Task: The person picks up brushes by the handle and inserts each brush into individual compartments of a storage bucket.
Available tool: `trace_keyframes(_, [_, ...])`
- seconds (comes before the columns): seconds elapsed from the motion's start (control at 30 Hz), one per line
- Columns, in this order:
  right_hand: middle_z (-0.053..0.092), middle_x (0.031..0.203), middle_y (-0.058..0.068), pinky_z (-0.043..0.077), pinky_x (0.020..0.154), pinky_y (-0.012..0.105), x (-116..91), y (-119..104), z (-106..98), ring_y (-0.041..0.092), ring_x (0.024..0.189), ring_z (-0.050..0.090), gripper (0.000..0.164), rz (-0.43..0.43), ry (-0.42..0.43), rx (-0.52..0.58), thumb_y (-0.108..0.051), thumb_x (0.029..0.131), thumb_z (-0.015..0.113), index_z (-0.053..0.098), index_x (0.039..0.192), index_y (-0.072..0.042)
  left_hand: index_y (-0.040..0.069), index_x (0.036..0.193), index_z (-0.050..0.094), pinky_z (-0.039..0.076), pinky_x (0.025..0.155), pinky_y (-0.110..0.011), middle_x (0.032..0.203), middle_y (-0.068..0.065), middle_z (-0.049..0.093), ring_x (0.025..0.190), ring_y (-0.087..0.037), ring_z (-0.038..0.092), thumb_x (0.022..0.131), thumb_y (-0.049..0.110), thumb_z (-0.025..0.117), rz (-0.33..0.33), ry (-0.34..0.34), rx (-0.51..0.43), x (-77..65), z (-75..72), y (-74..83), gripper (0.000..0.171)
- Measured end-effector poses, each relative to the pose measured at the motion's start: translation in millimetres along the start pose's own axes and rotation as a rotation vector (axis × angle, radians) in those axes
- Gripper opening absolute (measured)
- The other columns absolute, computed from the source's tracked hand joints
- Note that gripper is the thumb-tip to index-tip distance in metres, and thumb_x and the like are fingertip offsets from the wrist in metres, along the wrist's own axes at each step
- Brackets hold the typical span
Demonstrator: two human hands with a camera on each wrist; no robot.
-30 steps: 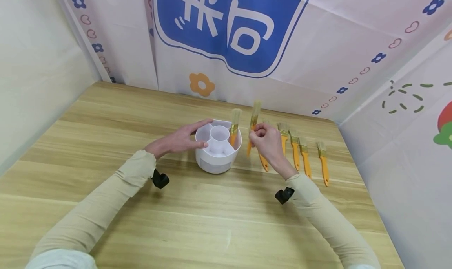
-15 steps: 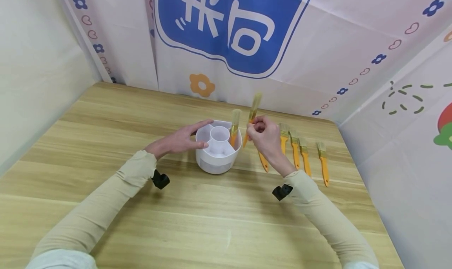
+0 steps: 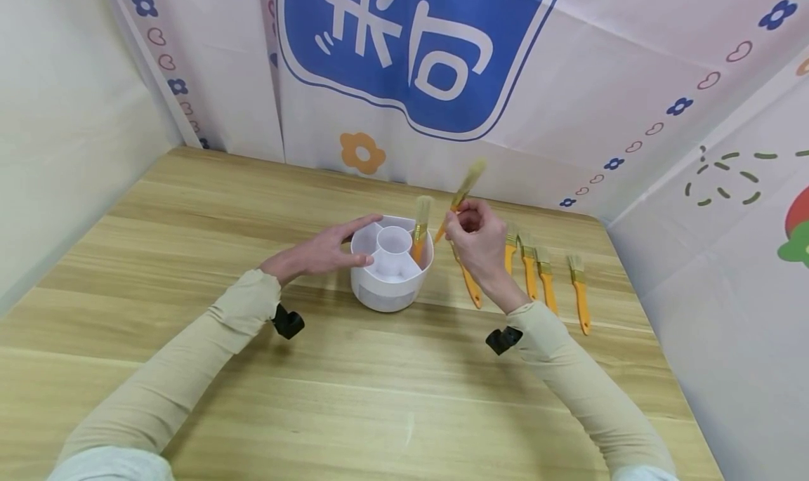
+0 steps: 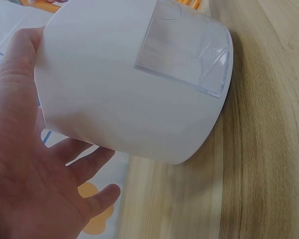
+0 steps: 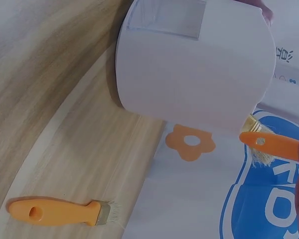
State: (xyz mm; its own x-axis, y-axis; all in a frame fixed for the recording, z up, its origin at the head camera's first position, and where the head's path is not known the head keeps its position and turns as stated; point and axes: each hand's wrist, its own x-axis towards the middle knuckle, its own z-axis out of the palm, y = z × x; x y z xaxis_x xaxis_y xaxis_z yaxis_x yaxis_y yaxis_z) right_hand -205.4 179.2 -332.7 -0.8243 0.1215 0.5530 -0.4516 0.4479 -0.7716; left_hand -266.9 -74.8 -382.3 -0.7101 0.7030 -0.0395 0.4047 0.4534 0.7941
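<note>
A white round desk organizer (image 3: 387, 291) with a central cup and side compartments stands on the table. My left hand (image 3: 316, 251) holds its left side, thumb over the rim and fingers along the back. In the left wrist view a clear plastic pocket (image 4: 184, 50) shows on the organizer's outer wall. My right hand (image 3: 482, 242) pinches an orange-handled paintbrush (image 3: 464, 186), bristles up and tilted right, its handle end close to the organizer's right rim. Another paintbrush (image 3: 420, 228) stands in the right compartment, bristles up.
Right of the organizer a paintbrush (image 3: 470, 284) lies on the wooden table (image 3: 354, 411), partly behind my right hand. Several more, including the rightmost brush (image 3: 579, 295), lie in a row further right. A printed backdrop (image 3: 240, 116) rises behind the table.
My right hand has raised the paintbrush and shifted slightly left, and the brush now leans further right, its handle end nearer the organizer's rim. The left hand and organizer stay put.
</note>
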Motion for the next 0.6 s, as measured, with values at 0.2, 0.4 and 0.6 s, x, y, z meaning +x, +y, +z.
trace_keyframes(0.2, [0.062,0.067,0.029,0.044,0.051,0.008,-3.6,-22.0,-1.2,-0.008,0.051,0.052,0.010,-0.038,-0.018,0.015,0.007,0.081,0.058,0.055,0.087,0.015,0.032,0.150,0.017,0.025,0.111,-0.060,0.156,-0.010,0.023,0.141,-0.036,0.027,0.087,0.037,0.061,-0.005,0.002,-0.003,-0.9,-0.1,1.8,0.077])
trace_keyframes(0.4, [0.063,0.067,0.026,0.045,0.049,0.010,-5.9,-6.0,2.5,0.000,0.051,0.056,0.009,-0.005,-0.052,0.024,0.005,0.081,0.059,0.057,0.087,0.011,0.031,0.150,0.017,0.026,0.111,-0.060,0.156,-0.010,0.023,0.141,-0.036,0.027,0.087,0.038,0.061,-0.001,0.001,-0.002,-1.3,-0.1,1.6,0.077])
trace_keyframes(0.6, [0.063,0.065,0.022,0.048,0.049,0.015,-10.7,15.6,8.7,0.014,0.050,0.059,0.011,0.058,-0.114,0.023,-0.001,0.082,0.061,0.058,0.090,0.007,0.031,0.150,0.018,0.026,0.111,-0.060,0.154,-0.011,0.026,0.140,-0.037,0.029,0.087,0.038,0.061,0.006,0.007,0.002,-0.8,0.6,0.5,0.077])
